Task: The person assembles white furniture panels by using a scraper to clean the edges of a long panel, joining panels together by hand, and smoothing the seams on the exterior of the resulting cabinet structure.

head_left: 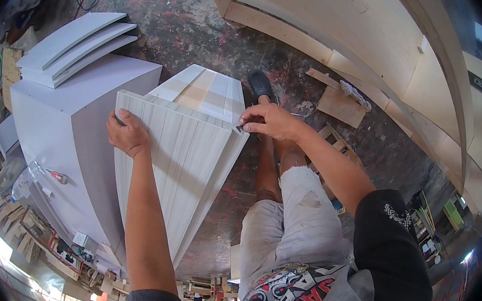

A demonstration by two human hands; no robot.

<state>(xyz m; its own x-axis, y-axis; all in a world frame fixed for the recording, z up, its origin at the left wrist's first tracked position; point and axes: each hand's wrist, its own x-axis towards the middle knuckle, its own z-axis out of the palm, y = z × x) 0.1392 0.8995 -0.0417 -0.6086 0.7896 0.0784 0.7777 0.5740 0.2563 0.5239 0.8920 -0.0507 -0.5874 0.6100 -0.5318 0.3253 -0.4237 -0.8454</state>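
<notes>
A light grey wood-grain panel (174,151) lies tilted in front of me, its near end running down between my arms. My left hand (128,131) grips its far left corner, thumb on the upper face. At the panel's right corner, my right hand (270,121) is closed in a pinch on a small dark piece, too small to name, touching the edge. Beneath and beyond the panel are white boards (220,88) with a strip of bare wood between them. A second wood-grain edge shows under the panel's right side.
On the left stands a large white cabinet (48,134) with several curved white boards (77,47) stacked on it and a red-and-clear screwdriver-like tool (58,177). A big curved plywood frame (367,16) fills the right. Wood scraps (341,106) lie on the stained floor (182,22).
</notes>
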